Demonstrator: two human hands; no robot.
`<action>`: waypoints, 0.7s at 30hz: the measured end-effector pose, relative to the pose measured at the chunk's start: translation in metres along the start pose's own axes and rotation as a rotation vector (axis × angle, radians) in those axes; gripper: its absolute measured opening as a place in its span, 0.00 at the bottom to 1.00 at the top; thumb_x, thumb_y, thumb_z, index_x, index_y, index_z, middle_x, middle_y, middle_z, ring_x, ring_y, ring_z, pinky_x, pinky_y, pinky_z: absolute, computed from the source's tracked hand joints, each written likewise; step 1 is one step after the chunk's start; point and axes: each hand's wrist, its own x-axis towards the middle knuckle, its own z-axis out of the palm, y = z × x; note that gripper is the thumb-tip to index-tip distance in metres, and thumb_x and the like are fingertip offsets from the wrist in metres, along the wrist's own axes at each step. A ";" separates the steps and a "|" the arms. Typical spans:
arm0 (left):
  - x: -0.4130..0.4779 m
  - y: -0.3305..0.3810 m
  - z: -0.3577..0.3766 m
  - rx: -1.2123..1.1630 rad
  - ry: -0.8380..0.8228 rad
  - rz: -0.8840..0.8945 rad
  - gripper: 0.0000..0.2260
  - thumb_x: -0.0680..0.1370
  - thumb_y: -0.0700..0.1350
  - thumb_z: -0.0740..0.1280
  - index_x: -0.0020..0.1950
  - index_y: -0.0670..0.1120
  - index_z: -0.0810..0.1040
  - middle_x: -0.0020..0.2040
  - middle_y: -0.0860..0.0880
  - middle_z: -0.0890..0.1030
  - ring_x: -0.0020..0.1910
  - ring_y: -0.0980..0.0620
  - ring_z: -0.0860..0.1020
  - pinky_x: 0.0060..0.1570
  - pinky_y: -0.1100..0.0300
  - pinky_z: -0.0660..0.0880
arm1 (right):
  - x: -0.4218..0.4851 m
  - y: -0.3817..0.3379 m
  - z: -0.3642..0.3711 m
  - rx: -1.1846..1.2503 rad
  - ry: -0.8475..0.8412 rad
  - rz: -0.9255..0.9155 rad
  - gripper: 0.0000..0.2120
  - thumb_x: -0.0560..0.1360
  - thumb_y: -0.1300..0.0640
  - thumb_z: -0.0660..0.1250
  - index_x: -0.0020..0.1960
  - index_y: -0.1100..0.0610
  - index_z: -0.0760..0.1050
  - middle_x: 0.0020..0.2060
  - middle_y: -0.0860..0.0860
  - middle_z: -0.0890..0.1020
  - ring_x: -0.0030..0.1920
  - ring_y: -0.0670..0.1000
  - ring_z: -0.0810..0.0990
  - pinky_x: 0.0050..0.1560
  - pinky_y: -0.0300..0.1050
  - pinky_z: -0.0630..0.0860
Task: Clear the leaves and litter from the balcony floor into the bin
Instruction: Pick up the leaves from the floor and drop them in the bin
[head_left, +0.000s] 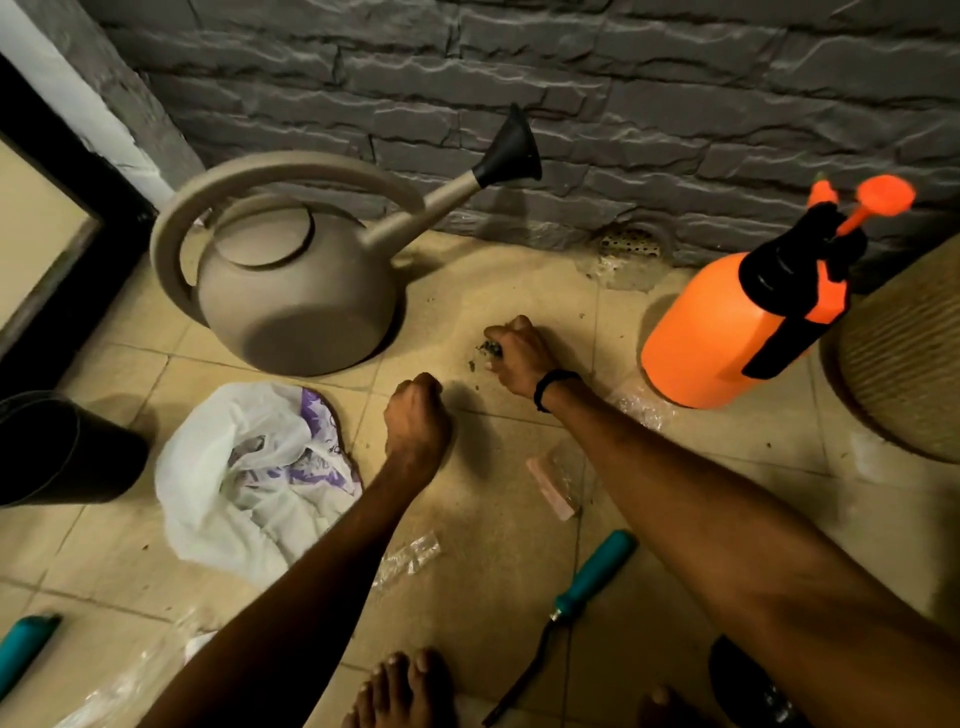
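Observation:
My right hand (519, 356) is curled on the tiled floor (509, 530) and pinches a dark clump of leaf debris (487, 349); small crumbs lie beside it. My left hand (418, 415) hovers just left of it with its fingers curled under; what it holds, if anything, is hidden. A crumpled white plastic bag (244, 478) with purple print lies open to the left. A black bin (57, 449) stands at the far left edge. Clear plastic wrappers (410, 558) and a pink packet (553, 486) lie on the tiles between my forearms.
A beige watering can (291, 286) stands by the grey stone wall. An orange pressure sprayer (748, 306) and a ribbed pot (904, 364) stand at the right. A teal-handled tool (592, 577) lies near my bare feet, another teal handle (26, 647) at the lower left. A floor drain (628, 241) sits at the wall.

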 end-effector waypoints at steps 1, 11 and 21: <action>0.001 -0.003 0.000 -0.022 0.002 0.013 0.13 0.76 0.33 0.65 0.59 0.42 0.79 0.54 0.42 0.81 0.49 0.45 0.79 0.44 0.56 0.73 | 0.001 -0.002 0.000 0.009 -0.014 -0.010 0.25 0.78 0.58 0.69 0.73 0.57 0.69 0.67 0.59 0.66 0.65 0.58 0.71 0.67 0.43 0.68; 0.004 -0.017 0.003 -0.239 0.113 -0.078 0.11 0.76 0.35 0.68 0.56 0.45 0.81 0.47 0.49 0.82 0.43 0.50 0.80 0.42 0.60 0.74 | -0.005 -0.027 0.025 -0.127 0.104 -0.128 0.09 0.80 0.63 0.62 0.54 0.62 0.81 0.56 0.57 0.76 0.58 0.56 0.76 0.58 0.48 0.76; 0.001 -0.007 0.010 -0.075 0.157 0.001 0.11 0.80 0.37 0.66 0.61 0.42 0.82 0.56 0.42 0.81 0.50 0.44 0.79 0.48 0.54 0.75 | -0.012 -0.036 0.020 -0.238 0.144 -0.168 0.14 0.79 0.67 0.56 0.55 0.62 0.79 0.58 0.59 0.77 0.58 0.58 0.76 0.57 0.49 0.74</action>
